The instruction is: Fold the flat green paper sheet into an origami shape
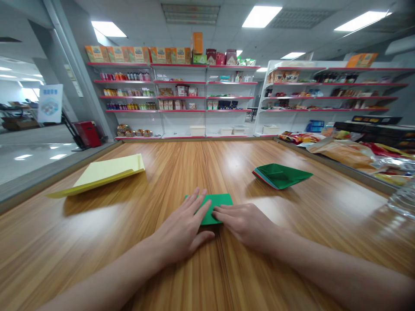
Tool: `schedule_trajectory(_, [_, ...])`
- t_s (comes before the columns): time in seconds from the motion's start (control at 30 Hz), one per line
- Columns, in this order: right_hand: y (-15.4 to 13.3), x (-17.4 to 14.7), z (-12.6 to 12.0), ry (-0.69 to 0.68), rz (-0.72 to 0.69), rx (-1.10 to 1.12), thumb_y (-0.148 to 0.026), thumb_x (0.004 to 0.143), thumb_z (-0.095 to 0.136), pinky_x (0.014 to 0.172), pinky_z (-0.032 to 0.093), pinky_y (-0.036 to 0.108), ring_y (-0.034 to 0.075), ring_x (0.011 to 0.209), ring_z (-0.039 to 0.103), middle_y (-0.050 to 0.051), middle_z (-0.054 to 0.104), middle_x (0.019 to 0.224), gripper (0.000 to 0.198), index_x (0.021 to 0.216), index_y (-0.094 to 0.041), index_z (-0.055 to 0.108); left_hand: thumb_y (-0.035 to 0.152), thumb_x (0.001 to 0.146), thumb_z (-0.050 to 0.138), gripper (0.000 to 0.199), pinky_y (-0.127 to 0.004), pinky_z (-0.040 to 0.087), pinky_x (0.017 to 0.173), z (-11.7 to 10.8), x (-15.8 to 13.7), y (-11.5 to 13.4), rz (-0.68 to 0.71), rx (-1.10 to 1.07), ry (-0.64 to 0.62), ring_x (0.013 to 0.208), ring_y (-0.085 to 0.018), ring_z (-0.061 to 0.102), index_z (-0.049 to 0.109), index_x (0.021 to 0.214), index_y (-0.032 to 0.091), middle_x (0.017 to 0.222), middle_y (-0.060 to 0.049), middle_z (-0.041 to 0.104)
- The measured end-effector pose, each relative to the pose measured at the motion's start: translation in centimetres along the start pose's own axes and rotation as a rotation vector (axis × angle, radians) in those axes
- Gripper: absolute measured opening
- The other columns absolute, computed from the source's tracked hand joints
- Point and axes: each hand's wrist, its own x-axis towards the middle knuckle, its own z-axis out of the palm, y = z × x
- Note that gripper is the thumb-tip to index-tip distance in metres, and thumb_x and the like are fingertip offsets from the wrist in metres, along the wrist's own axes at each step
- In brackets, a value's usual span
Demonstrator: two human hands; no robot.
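Note:
A small green sheet of paper (218, 200) lies flat on the wooden table in front of me. My left hand (184, 224) rests on its left part, fingers stretched out and slightly spread, thumb apart. On its lower right part press the fingertips of my right hand (246, 224), held close together and bent down. The thumb of that hand is hidden, and I cannot make out whether it pinches the paper's edge.
To the left lies a pale yellow pad of paper (108, 172) with a lifted edge. A stack of coloured paper, green on top (282, 175), is on the right. Snack packages (346, 153) and a clear plastic container (403, 198) sit at the right. Stocked shelves (181, 82) stand behind the wooden table (181, 164).

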Motion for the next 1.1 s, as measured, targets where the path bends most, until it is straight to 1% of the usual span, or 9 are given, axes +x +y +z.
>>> schedule_trajectory(0.1, [-0.3, 0.0, 0.2, -0.061, -0.028, -0.097, -0.013, 0.09, 0.042, 0.088, 0.052, 0.04, 0.025, 0.104, 0.065, 0.01, 0.065, 0.118, 0.034, 0.116, -0.019, 0.064, 0.041, 0.093, 0.044, 0.057, -0.048, 0.023, 0.112, 0.5, -0.1, -0.5, -0.074, -0.024, -0.171, 0.137, -0.03, 0.024, 0.039, 0.139, 0.007, 0.146, -0.02, 0.03])
schedule_trajectory(0.23, [-0.1, -0.1, 0.3, -0.004, 0.046, -0.079, -0.015, 0.087, 0.05, 0.087, 0.051, 0.039, 0.025, 0.101, 0.066, 0.007, 0.069, 0.111, 0.029, 0.108, -0.022, 0.068, 0.036, 0.091, 0.048, 0.052, -0.047, 0.021, 0.112, 0.5, 0.0, -1.1, -0.056, -0.129, -0.137, 0.137, -0.028, 0.025, 0.043, 0.138, 0.013, 0.147, -0.016, 0.03])
schedule_trajectory(0.37, [0.2, 0.1, 0.3, 0.113, 0.177, 0.098, -0.028, 0.086, 0.058, 0.08, 0.051, 0.033, 0.021, 0.086, 0.068, 0.002, 0.073, 0.098, 0.02, 0.1, -0.027, 0.072, 0.031, 0.09, 0.05, 0.041, -0.045, 0.025, 0.11, -0.4, 0.2, -1.8, -0.041, -0.341, -0.09, 0.133, -0.027, 0.036, 0.053, 0.131, 0.025, 0.139, -0.007, 0.047])
schedule_trajectory(0.43, [0.6, 0.3, 0.3, 0.141, 0.265, 0.203, -0.034, 0.086, 0.058, 0.07, 0.049, 0.029, 0.018, 0.075, 0.067, 0.0, 0.074, 0.087, 0.019, 0.094, -0.026, 0.074, 0.032, 0.09, 0.051, 0.032, -0.042, 0.032, 0.104, -1.0, 0.3, -2.3, -0.073, -0.425, -0.067, 0.123, -0.028, 0.049, 0.063, 0.12, 0.029, 0.127, -0.005, 0.06])
schedule_trajectory(0.53, [1.4, 0.6, 0.2, 0.148, 0.405, 0.314, -0.04, 0.085, 0.057, 0.054, 0.039, 0.025, 0.014, 0.058, 0.056, -0.001, 0.065, 0.063, 0.027, 0.078, -0.019, 0.073, 0.037, 0.09, 0.049, 0.029, -0.033, 0.044, 0.083, -1.8, 0.5, -3.2, -0.144, -0.48, -0.091, 0.092, -0.025, 0.063, 0.071, 0.102, 0.023, 0.099, -0.004, 0.072])
schedule_trajectory(0.67, [2.2, 0.9, 0.3, 0.132, 0.495, 0.422, -0.043, 0.085, 0.054, 0.048, 0.024, 0.024, 0.01, 0.05, 0.037, -0.004, 0.041, 0.051, 0.037, 0.062, -0.014, 0.062, 0.042, 0.09, 0.045, 0.038, -0.023, 0.034, 0.056, -2.2, 0.6, -4.0, -0.246, -0.506, -0.154, 0.061, -0.015, 0.048, 0.068, 0.079, 0.014, 0.064, 0.001, 0.057])
schedule_trajectory(0.87, [1.8, 0.7, 0.3, 0.118, 0.526, 0.492, -0.046, 0.083, 0.054, 0.047, 0.02, 0.025, 0.01, 0.051, 0.029, -0.004, 0.032, 0.054, 0.04, 0.057, -0.016, 0.052, 0.047, 0.087, 0.048, 0.042, -0.024, 0.018, 0.046, -2.6, 0.2, -4.2, -0.307, -0.585, -0.226, 0.05, -0.01, 0.027, 0.05, 0.059, 0.016, 0.054, 0.005, 0.03])
schedule_trajectory(0.97, [1.8, 0.5, 0.3, 0.132, 0.517, 0.482, -0.047, 0.084, 0.054, 0.047, 0.019, 0.025, 0.009, 0.05, 0.028, -0.004, 0.031, 0.053, 0.042, 0.055, -0.017, 0.049, 0.049, 0.085, 0.05, 0.042, -0.024, 0.017, 0.046, -2.5, -0.1, -4.3, -0.34, -0.702, -0.226, 0.05, -0.01, 0.027, 0.05, 0.059, 0.016, 0.054, 0.005, 0.03])
schedule_trajectory(1.1, [1.6, 0.3, 0.4, 0.191, 0.504, 0.486, -0.048, 0.082, 0.057, 0.046, 0.022, 0.024, 0.01, 0.048, 0.035, -0.004, 0.038, 0.05, 0.042, 0.056, -0.016, 0.053, 0.048, 0.084, 0.052, 0.04, -0.024, 0.023, 0.05, -1.8, -0.4, -4.4, -0.35, -0.808, -0.163, 0.053, -0.012, 0.034, 0.062, 0.068, 0.013, 0.057, 0.003, 0.042])
